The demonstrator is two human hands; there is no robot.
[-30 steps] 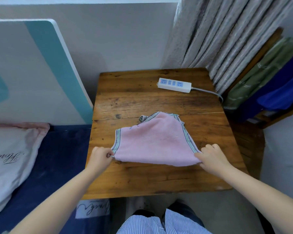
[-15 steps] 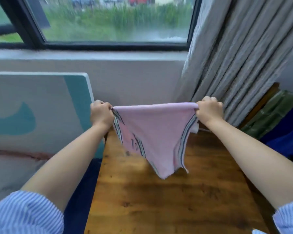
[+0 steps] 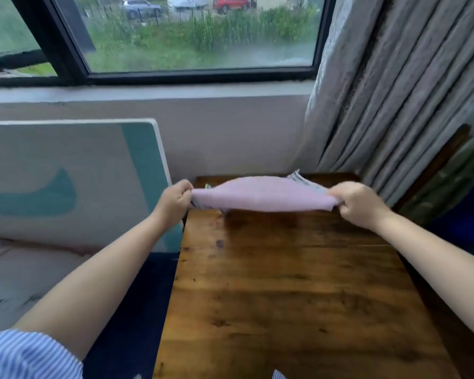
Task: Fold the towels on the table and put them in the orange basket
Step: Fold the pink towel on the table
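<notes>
A pink towel [image 3: 263,194] with striped edges is stretched nearly flat in the air over the far end of the wooden table [image 3: 298,291]. My left hand [image 3: 174,199] grips its left corner and my right hand [image 3: 356,203] grips its right corner. The towel billows, blurred by motion, with a striped edge showing at its far right. No orange basket is in view.
A grey curtain [image 3: 394,91] hangs at the right behind the table. A white and teal board [image 3: 66,181] leans on the wall at the left. Green and blue cloths [image 3: 454,187] hang at the far right. A window [image 3: 189,36] is above.
I lifted the towel off the table and held it hanging by two corners. Now my hands have come down toward the table's far end and the towel has flung out flat.
</notes>
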